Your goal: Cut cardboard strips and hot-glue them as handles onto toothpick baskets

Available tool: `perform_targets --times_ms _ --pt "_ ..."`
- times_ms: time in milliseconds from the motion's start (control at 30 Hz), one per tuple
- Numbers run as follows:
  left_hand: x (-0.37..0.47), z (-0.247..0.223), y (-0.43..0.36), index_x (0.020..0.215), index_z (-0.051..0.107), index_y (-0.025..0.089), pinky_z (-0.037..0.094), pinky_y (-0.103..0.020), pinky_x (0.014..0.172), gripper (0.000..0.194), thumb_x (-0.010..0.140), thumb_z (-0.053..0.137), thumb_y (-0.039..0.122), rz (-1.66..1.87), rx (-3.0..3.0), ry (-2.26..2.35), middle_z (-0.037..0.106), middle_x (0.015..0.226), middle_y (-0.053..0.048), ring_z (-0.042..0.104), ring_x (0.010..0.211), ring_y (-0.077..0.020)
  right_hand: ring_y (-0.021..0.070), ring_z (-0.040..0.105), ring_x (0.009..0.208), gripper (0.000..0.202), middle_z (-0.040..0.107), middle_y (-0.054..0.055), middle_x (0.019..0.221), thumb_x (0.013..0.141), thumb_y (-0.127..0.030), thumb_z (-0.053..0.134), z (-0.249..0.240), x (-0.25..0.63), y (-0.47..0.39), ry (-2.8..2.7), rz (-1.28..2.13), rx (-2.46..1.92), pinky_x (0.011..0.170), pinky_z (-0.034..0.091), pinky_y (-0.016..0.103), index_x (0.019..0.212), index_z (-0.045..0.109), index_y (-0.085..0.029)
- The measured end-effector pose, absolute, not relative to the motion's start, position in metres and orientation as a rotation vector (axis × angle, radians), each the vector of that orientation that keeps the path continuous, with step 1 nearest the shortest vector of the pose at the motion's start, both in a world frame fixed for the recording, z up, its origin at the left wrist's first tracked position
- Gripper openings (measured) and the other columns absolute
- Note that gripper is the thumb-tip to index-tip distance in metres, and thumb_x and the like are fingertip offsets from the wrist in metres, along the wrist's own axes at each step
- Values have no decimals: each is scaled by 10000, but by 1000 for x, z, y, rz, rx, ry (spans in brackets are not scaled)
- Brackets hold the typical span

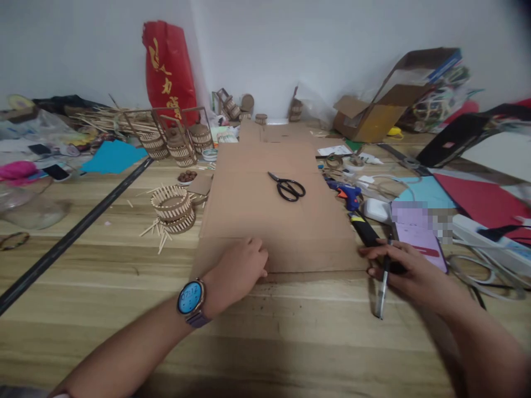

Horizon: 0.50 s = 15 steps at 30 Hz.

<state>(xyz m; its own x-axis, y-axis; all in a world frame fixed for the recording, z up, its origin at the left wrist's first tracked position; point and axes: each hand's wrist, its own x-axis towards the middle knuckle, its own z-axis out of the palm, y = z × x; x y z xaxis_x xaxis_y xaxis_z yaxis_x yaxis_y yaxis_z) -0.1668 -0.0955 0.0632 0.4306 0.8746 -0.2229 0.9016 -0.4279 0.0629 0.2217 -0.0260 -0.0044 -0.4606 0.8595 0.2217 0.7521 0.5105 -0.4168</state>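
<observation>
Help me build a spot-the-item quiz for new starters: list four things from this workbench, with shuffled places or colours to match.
Things:
1. Scissors
2. Pen
3. Glue gun
4. Tall bag

Places or colours:
A. Blue
B. Red with gold writing
C. Lying on the cardboard
D. In the right hand

Pairs: 1-C, 2-D, 3-A, 4-B

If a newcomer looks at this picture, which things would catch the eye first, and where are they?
Probably the tall red bag with gold characters, standing at the back, left of centre. Next, the black-handled scissors lying in the middle on the cardboard. Then the lit smartwatch worn just behind the left hand, and the pen in the right hand.
</observation>
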Motion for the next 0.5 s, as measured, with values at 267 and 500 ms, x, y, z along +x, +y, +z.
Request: perform_targets --times_ms 267,500 --pt "-163 65 -98 1068 702 123 506 -398 848 171 1005 584 229 -308 2507 1578 654 1138 -134 629 1048 -287 344 675 1057 221 766 97 1069 813 -480 665 -5 215 -32 -2244 409 -1400 918 548 524 917 755 -307" --pt "-160 69 -100 1100 695 122 505 -408 850 169 990 607 216 -363 2533 1582 666 1153 -140 629 1060 -298 356 638 1148 185 772 92 1076 805 -407 656 -6 213 -34 -2234 421 -1413 963 516 546 926 747 -301"
